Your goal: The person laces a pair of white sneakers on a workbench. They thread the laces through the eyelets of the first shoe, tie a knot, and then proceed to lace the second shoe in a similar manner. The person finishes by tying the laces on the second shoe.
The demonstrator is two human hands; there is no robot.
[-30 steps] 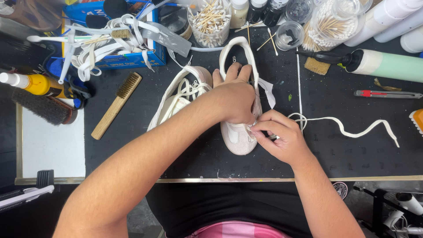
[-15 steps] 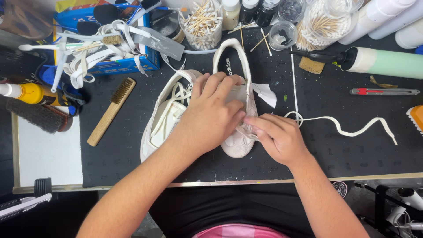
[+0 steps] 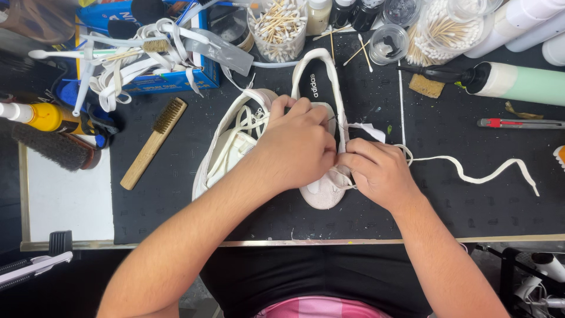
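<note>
Two white sneakers lie on the black mat. The right-hand sneaker point(image 3: 322, 191) points its toe toward me, and my left hand point(image 3: 297, 146) lies over its tongue and eyelets, gripping it. My right hand point(image 3: 376, 168) pinches a white shoelace point(image 3: 477, 174) at the sneaker's right side; the lace trails off to the right across the mat. The other sneaker point(image 3: 226, 150) lies tilted just left of my left hand, with loose laces in its opening.
A wooden brush point(image 3: 154, 141) lies left of the sneakers. A blue box point(image 3: 165, 79) draped with white laces sits at back left, jars of cotton swabs point(image 3: 276, 26) at the back, a pale green bottle point(image 3: 524, 82) and a red utility knife point(image 3: 518, 123) at right.
My left hand slid further over the right-hand sneaker's tongue. My right hand shifted up to the sneaker's side, still holding the lace.
</note>
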